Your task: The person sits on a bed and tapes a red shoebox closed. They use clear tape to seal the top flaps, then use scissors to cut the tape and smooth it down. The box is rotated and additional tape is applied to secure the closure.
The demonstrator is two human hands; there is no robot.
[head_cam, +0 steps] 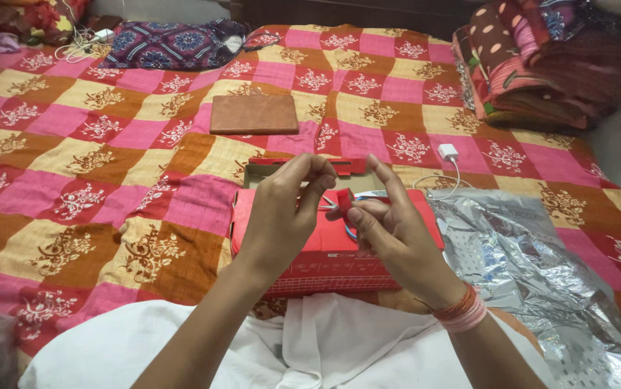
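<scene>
Both hands meet above the flat red cardboard box (pixel 328 248) near the bed's (pixel 72 180) near edge: right hand (pixel 389 230) pinches a small red spool-like piece (pixel 345 198), left hand (pixel 281 212) pinching just beside it, fingertips touching.

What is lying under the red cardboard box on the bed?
The red cardboard box rests on the checked pink, orange and cream bedspread; crinkled silver foil wrap lies beside its right edge. Anything else directly beneath the box is hidden.
</scene>
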